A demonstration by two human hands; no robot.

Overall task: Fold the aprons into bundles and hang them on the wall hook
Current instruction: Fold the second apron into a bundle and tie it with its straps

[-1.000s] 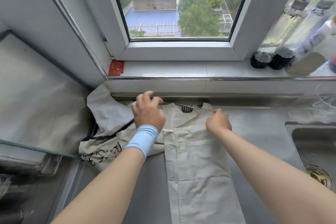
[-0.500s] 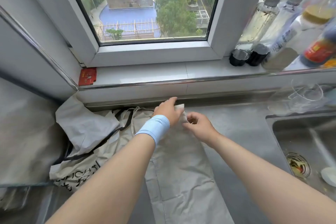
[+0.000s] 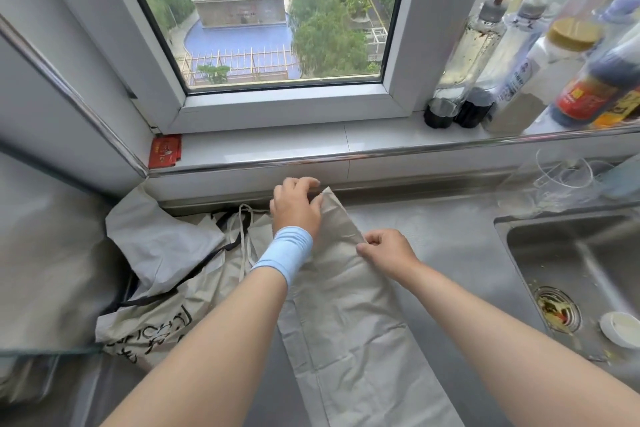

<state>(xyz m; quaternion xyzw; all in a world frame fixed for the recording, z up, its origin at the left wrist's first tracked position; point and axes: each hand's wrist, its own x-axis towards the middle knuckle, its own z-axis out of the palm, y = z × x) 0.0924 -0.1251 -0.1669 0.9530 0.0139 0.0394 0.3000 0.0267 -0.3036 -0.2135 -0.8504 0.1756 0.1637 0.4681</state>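
Currently left hand (image 3: 296, 208) fingers grip folded beige apron (image 3: 346, 308) top, 12 o'clock; right hand (image 3: 388, 255) fingers pinch its 3 o'clock edge. Second apron (image 3: 156, 253) crumpled on desk (image 3: 433, 246), 9 o'clock.

Daylight comes through a white-framed window (image 3: 277, 17) at twelve o'clock, which looks down on trees and a blue court. Below it runs a pale windowsill (image 3: 311, 146) with a metal edge. A red packet (image 3: 164, 151) lies at its ten o'clock end, and a row of bottles (image 3: 491, 55) stands at two o'clock. The steel tabletop (image 3: 443, 246) fills the middle, with a sink (image 3: 588, 253) at four o'clock and a grey wall (image 3: 52, 114) at nine o'clock.
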